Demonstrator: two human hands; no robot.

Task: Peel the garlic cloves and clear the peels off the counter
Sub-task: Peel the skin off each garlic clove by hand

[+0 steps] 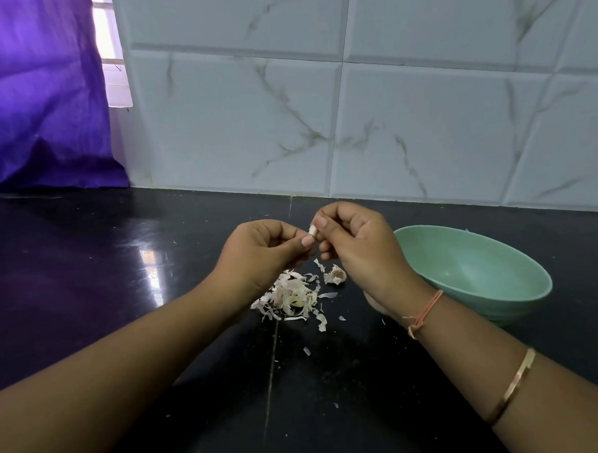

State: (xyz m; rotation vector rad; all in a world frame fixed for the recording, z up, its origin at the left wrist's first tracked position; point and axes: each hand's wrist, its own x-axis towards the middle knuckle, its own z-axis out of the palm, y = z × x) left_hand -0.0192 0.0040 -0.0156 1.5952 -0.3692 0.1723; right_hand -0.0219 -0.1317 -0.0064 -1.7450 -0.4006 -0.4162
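Head view. 1 garlic clove [312,230] is being held up over the counter [88,287], just left of the green bowl [547,285]. The left hand [257,248] is pinching its lower end; the right hand [356,244] is gripping the top, its fingers [319,222] curling onto the skin. A peel pile [290,295] is lying left of the bowl, and a root stub [334,275] is sitting nearer it.

Judging: peeling is underway and clearing is not yet begun. The next move is calling for a thumbnail pull while the left hand's pinch is holding firm.
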